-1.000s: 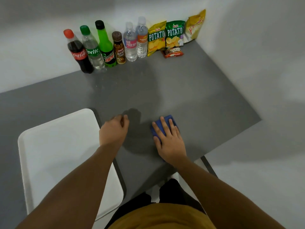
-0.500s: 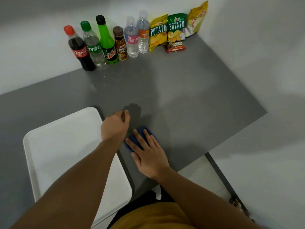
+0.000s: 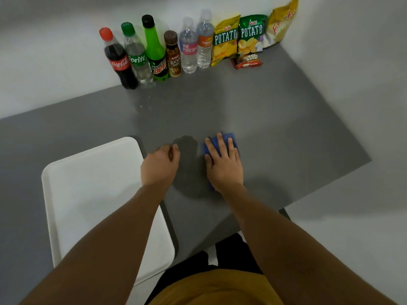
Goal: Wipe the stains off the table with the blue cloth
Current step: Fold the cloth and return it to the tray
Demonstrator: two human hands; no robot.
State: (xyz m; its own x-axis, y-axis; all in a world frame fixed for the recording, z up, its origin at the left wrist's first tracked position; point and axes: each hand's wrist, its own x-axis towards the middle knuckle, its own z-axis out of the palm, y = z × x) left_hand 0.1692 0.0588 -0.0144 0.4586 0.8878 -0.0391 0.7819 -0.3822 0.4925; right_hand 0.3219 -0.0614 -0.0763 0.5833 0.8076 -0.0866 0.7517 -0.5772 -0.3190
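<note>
While the right hand [image 3: 224, 166] lies flat with fingers spread on the blue cloth [image 3: 230, 138], pressing it to the grey table [image 3: 286, 128] near the front edge, the left hand [image 3: 160, 166] rests just beside it as a loose fist holding nothing, close to the corner of the white tray [image 3: 92, 194]. Only the far corners of the cloth show past the fingers, so it looks small and folded; a sideways stroke toward the left could bunch it under the palm or run it into the left hand and the tray's raised rim. A long push away could, I judge, reach the tall plastic bottles [image 3: 154, 53] standing by the wall, which would tip easily, and the crinkly snack bags [image 3: 240, 36] leaning there. No stains can be made out on the smooth matte table, apart from a faint glint in front of the bottles, so a spot might be missed. The tray looks hard and glossy, with rounded corners; the cloth soft and thin.
</note>
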